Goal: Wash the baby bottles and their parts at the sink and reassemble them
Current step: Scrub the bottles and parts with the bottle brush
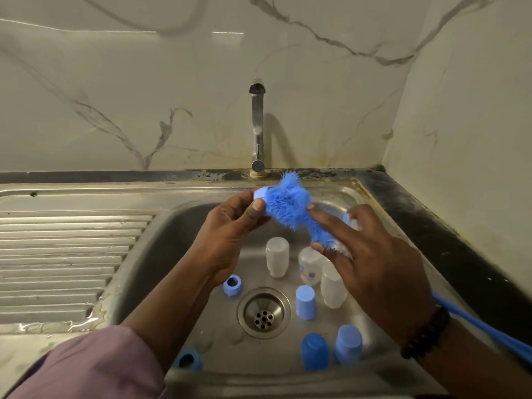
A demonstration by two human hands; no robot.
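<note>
Over the steel sink (pixel 172 231) my left hand (pixel 230 228) pinches a small light-blue bottle part (pixel 260 194), mostly buried in the bristles of a blue bottle brush (pixel 290 208). My right hand (pixel 371 254) grips the brush just below its head; its blue handle (pixel 483 326) runs off to the lower right. In the basin lie three clear bottles (pixel 277 256) (pixel 310 264) (pixel 332 286), three blue caps (pixel 305 302) (pixel 314 351) (pixel 348 344) and two blue collar rings (pixel 232 285) (pixel 188 361).
The drain (pixel 263 312) sits in the middle of the basin. A chrome tap (pixel 257 131) stands behind it, with no water visible from it. A ribbed draining board (pixel 66 254) lies to the left, a dark counter edge (pixel 449 240) to the right.
</note>
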